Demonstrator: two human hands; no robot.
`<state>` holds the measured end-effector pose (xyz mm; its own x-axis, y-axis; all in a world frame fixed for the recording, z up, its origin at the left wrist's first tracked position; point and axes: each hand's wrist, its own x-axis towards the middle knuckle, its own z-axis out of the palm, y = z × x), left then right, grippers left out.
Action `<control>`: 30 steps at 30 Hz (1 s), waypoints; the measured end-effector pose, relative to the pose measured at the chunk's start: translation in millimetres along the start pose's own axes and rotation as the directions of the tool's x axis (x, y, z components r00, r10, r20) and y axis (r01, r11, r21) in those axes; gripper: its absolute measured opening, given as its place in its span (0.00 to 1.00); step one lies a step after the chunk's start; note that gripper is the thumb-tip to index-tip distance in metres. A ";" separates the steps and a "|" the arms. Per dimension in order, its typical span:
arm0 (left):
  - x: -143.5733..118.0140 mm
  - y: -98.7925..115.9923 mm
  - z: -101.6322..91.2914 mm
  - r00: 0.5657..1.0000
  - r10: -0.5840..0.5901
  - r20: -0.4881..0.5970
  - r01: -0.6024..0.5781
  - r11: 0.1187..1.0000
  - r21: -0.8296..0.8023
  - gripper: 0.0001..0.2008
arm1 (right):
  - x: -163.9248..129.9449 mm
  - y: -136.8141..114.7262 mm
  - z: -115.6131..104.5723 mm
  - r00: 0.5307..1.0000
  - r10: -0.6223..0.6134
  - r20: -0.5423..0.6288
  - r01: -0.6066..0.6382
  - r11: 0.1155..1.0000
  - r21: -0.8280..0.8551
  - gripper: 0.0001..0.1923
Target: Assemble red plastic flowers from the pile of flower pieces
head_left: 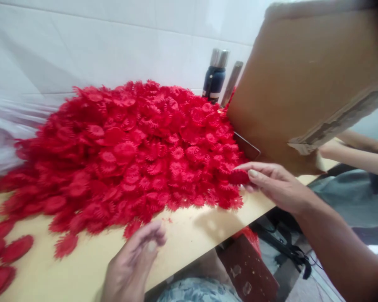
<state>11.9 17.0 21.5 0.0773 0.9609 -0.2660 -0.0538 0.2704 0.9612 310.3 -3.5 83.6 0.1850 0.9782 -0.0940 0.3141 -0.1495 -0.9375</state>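
Note:
A big heap of red fringed flower pieces [138, 147] covers the table. At the heap's right end, my right hand [274, 184] pinches a dark red flower piece [240, 177] between thumb and fingers. My left hand [135, 260] is near the table's front edge, just below the heap. Its fingers are loosely curled, the thumb stands apart from them, and I see nothing held. The nearest piece to it is a red flower [132, 228] at the heap's lower edge.
A large cardboard box [302, 79] stands right of the heap. Behind are a dark blue thermos [214, 77] and a metallic cylinder [232, 84]. Red discs [17, 248] lie front left, below a clear plastic bag [6, 130]. Another person's arm [359, 153] shows beyond the box.

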 end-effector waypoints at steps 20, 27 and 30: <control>7.6 6.8 -13.9 0.998 -0.002 0.063 0.042 0.760 -0.648 0.11 | 3.3 0.7 164.7 0.869 -0.471 0.154 0.495 0.840 -0.221 0.14; 8.1 11.4 -19.6 0.995 0.014 -0.100 -0.071 0.805 -0.589 0.24 | -3.2 8.5 166.8 0.774 -0.592 0.227 0.633 0.708 -0.313 0.09; 12.5 11.0 -25.9 0.980 0.062 -0.187 -0.162 0.795 -0.585 0.28 | 1.8 13.4 165.7 0.709 -0.670 0.220 0.693 0.602 -0.397 0.09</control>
<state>-13.5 33.5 26.9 -0.1135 0.9700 -0.2148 -0.6374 0.0948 0.7647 160.5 20.1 15.4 -0.2847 0.8252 0.4878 0.6868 0.5306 -0.4967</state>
